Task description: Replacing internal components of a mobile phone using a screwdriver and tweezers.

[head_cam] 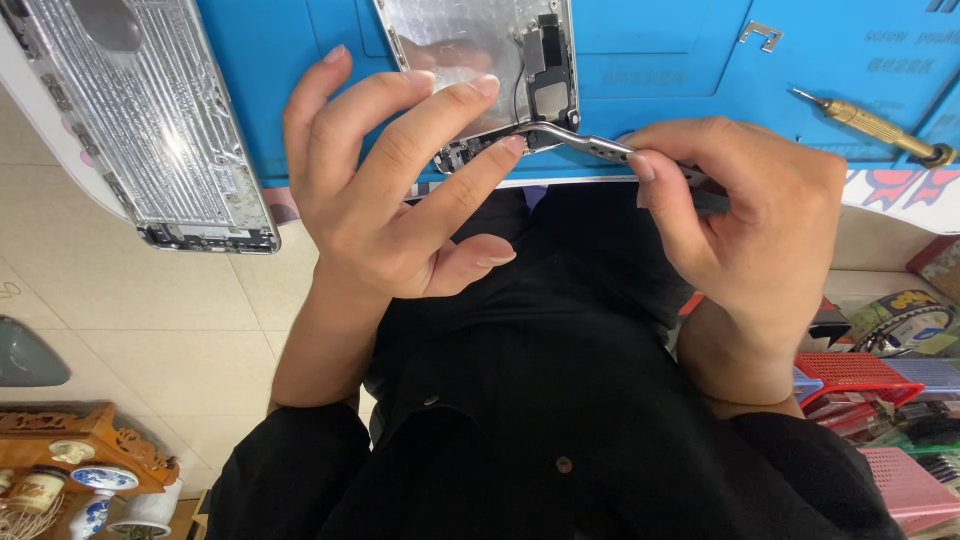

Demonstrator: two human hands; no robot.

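- Pale beige floor tiles (150,320) fill the background on my left, seen past the edge of the bench.
- A flat blue rubber work mat (680,60) covers the bench top across the upper part of the view.
- My black button-front shirt (540,400) fills the lower centre.
- A large bare silver metal housing (150,120), inner side up, lies at the left, hanging over the mat edge.
- A smaller open silver metal phone shell (480,60) lies on the mat at top centre, its lower end at the mat's near edge.
- My left hand (390,190) is spread wide and holds nothing; its index fingertip (512,145) presses on the shell's lower end, just beside the tweezer tip.
- My right hand (740,200) is pinched closed on grey metal curved tweezers (600,148), thumb and forefinger clamping the shaft.
- The tweezer tip reaches the small parts at the shell's lower right corner; I cannot tell whether it grips anything.
- Red and pink plastic baskets (860,370) stand at lower right.
- A brass-handled slim screwdriver (880,125) rests on the mat at far right, well apart from both hands.
- A small silver metal bracket (762,35) lies on the mat, upper right.
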